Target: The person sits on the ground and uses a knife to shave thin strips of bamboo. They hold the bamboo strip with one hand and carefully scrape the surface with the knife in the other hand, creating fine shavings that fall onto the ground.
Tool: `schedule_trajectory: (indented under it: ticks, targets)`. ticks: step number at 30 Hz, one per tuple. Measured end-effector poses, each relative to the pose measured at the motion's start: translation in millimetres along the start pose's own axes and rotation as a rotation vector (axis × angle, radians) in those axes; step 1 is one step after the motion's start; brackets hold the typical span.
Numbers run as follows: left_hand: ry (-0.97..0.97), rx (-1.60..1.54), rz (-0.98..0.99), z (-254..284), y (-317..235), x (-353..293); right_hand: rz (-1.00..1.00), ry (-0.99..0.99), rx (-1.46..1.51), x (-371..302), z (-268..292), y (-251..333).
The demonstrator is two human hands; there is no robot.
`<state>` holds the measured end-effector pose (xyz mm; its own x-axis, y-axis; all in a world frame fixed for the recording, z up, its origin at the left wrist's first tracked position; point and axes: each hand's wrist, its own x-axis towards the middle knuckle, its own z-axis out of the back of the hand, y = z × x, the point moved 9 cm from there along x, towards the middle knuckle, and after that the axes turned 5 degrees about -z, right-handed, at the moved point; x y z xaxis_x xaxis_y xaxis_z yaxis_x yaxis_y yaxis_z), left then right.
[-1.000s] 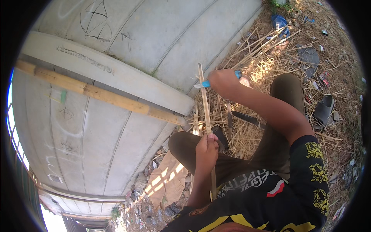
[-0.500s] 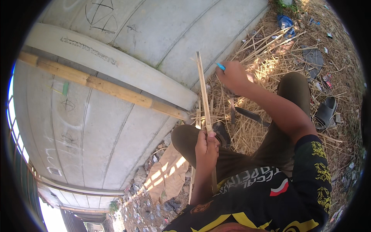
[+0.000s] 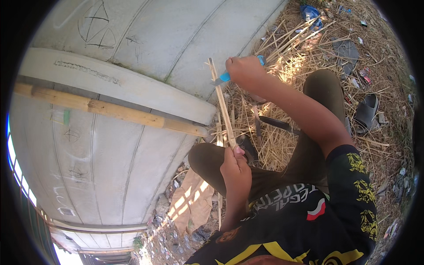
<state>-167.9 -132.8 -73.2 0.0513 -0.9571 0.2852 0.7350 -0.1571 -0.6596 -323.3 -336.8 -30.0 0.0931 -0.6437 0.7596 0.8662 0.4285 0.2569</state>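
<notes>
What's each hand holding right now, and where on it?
Left hand grips the bamboo strip near its lower end. Right hand holds the knife by its blue handle.

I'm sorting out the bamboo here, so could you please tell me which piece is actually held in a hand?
The thin upright bamboo strip, gripped low by the left hand. The thick bamboo pole lies untouched against the concrete wall.

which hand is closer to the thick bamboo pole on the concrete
Left. The left hand, gripping the thin strip, sits just beyond the bamboo pole end; the right hand with the knife is higher.
</notes>
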Motion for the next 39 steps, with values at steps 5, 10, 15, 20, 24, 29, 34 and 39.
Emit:
schedule_trajectory:
  ticks: [5, 10, 15, 20, 24, 29, 34, 39]
  targets:
    - [0.059, -0.161, 0.125, -5.2, 17.9, -6.4, 0.002, -0.137, -0.028, 4.7, -0.3, -5.0]
    - [0.124, -0.355, 0.205, -15.8, 23.0, -15.6, -0.006, -0.193, -0.033, 1.3, -6.9, -14.2]
    - [0.121, -0.336, 0.263, -8.4, 37.2, -35.6, 0.012, -0.148, -0.051, 0.4, -18.7, -4.7]
    - [0.113, -0.441, 0.325, -4.2, 45.8, -41.7, -0.087, 0.145, 0.021, -7.2, -36.1, 18.1]
    - [0.134, -0.401, 0.302, -12.7, 40.7, -37.4, -0.038, -0.126, -0.036, -0.8, -27.7, -9.0]
    - [0.342, -0.353, 0.237, -29.4, 47.8, -102.4, -1.059, -0.139, 0.041, -5.5, -13.3, -163.5]
    - [0.057, -0.665, 0.583, 30.7, 109.9, -93.6, -0.639, -0.141, 0.276, 13.6, 9.8, -76.2]
    - [0.099, -0.801, 0.536, 31.2, 100.3, -66.7, -0.125, 0.069, 0.390, -5.9, -31.4, 60.2]
